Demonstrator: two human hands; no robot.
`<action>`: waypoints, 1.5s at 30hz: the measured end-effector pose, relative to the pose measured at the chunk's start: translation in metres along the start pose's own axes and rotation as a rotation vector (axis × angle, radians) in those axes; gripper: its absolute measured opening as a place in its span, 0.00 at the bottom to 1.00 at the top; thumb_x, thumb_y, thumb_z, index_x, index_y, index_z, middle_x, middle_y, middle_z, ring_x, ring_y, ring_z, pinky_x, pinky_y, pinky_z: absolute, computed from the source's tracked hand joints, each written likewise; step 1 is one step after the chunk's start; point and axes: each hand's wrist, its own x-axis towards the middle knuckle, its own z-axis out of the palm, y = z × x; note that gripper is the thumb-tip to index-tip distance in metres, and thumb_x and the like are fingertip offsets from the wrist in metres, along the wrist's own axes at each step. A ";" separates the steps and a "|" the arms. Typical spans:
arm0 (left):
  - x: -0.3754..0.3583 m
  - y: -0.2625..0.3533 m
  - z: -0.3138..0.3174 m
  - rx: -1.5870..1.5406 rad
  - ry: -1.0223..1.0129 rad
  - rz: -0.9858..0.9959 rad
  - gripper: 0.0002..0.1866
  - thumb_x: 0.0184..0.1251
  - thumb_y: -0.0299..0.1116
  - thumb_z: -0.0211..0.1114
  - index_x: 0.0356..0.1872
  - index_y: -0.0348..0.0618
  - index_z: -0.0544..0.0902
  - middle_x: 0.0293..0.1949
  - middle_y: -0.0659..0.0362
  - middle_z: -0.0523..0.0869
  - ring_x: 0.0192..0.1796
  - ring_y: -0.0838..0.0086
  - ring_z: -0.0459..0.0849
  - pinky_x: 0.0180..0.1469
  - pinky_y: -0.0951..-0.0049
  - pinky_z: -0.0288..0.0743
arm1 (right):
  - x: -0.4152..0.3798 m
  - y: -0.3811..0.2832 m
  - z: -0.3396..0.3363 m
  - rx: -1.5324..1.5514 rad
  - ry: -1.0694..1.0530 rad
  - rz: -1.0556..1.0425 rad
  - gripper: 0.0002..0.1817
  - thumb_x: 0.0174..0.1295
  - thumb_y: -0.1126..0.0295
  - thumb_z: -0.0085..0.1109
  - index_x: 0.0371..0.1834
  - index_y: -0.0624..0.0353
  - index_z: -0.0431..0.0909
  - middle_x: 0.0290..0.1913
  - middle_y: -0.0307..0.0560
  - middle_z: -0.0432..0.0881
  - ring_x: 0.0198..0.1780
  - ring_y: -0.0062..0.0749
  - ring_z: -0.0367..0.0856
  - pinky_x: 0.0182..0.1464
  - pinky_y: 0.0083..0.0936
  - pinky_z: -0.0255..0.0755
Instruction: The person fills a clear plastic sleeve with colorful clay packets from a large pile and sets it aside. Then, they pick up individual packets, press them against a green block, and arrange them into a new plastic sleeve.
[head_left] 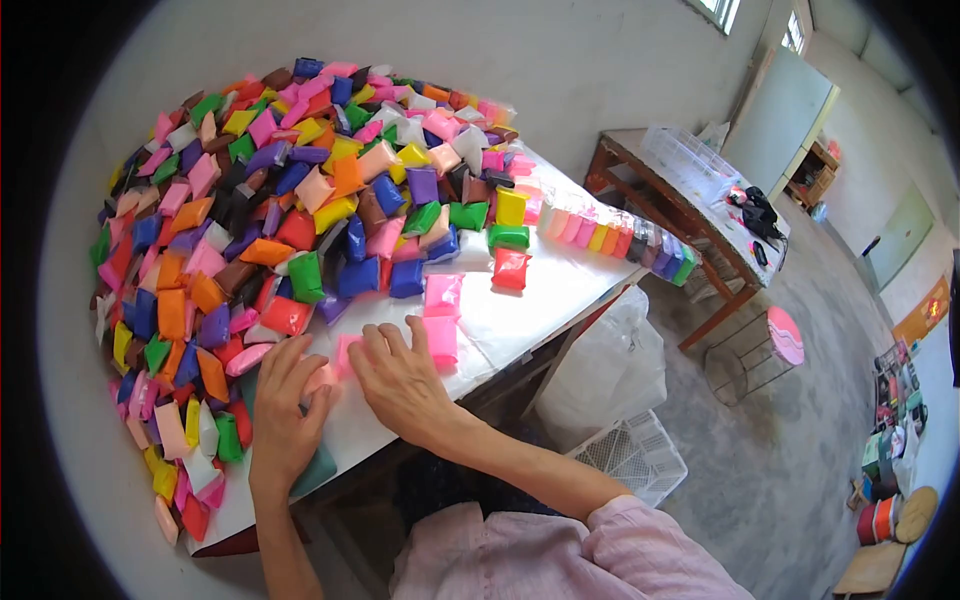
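The left hand (285,415) is curving loosely beside a peach packet (318,378); the right hand (400,385) is bending over a pink packet (346,354) at its ten o'clock. Whether either is gripping, I cannot tell. On the worktop (515,325), multicoloured packets (250,210) are sprawling at the hands' eleven o'clock.

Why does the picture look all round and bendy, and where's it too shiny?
Head view: probably a very wide lens, since the room's lines curve and the corners are black; also in the head view, glare whitens the tabletop beside the colourful packets.
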 end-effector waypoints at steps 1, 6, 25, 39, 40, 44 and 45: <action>-0.001 -0.002 -0.001 0.011 -0.012 -0.002 0.19 0.58 0.25 0.67 0.52 0.37 0.82 0.66 0.49 0.76 0.71 0.52 0.69 0.73 0.56 0.59 | -0.003 -0.001 -0.004 0.005 0.034 -0.002 0.20 0.54 0.72 0.59 0.52 0.64 0.75 0.56 0.59 0.74 0.60 0.50 0.72 0.66 0.56 0.58; -0.001 0.003 -0.005 -0.066 -0.007 -0.050 0.27 0.57 0.28 0.70 0.61 0.39 0.78 0.69 0.51 0.74 0.73 0.53 0.67 0.75 0.57 0.57 | -0.022 0.000 -0.030 0.182 0.141 0.012 0.23 0.54 0.73 0.60 0.55 0.67 0.75 0.63 0.62 0.72 0.63 0.53 0.71 0.69 0.57 0.57; -0.046 0.093 0.023 -0.203 0.140 0.180 0.18 0.57 0.20 0.65 0.51 0.35 0.82 0.60 0.45 0.79 0.61 0.47 0.78 0.63 0.53 0.73 | -0.052 0.044 -0.039 0.147 0.248 0.114 0.22 0.53 0.74 0.67 0.54 0.58 0.78 0.59 0.54 0.76 0.56 0.51 0.75 0.58 0.45 0.68; -0.007 0.083 0.078 0.135 0.231 0.021 0.20 0.62 0.28 0.67 0.55 0.34 0.79 0.61 0.45 0.78 0.60 0.47 0.75 0.63 0.52 0.70 | -0.049 0.065 -0.023 0.231 0.359 0.235 0.20 0.51 0.82 0.61 0.50 0.62 0.78 0.56 0.55 0.78 0.52 0.54 0.75 0.54 0.42 0.74; -0.007 0.081 0.081 0.158 0.233 0.007 0.20 0.62 0.30 0.68 0.55 0.34 0.79 0.62 0.45 0.78 0.60 0.47 0.75 0.63 0.51 0.70 | -0.049 0.065 -0.024 0.221 0.364 0.242 0.20 0.51 0.82 0.61 0.50 0.62 0.78 0.56 0.55 0.78 0.52 0.54 0.76 0.53 0.42 0.74; -0.007 0.073 0.093 0.259 0.260 -0.040 0.23 0.63 0.37 0.69 0.56 0.36 0.80 0.62 0.45 0.78 0.60 0.47 0.75 0.63 0.50 0.69 | -0.050 0.064 -0.024 0.204 0.370 0.251 0.20 0.52 0.83 0.61 0.51 0.62 0.79 0.55 0.55 0.79 0.51 0.54 0.77 0.53 0.43 0.74; -0.008 0.071 0.097 0.294 0.260 -0.039 0.25 0.63 0.41 0.69 0.57 0.37 0.80 0.62 0.46 0.77 0.60 0.48 0.76 0.63 0.50 0.69 | -0.049 0.064 -0.021 0.203 0.373 0.251 0.20 0.52 0.83 0.61 0.51 0.62 0.80 0.55 0.55 0.79 0.51 0.54 0.77 0.53 0.43 0.74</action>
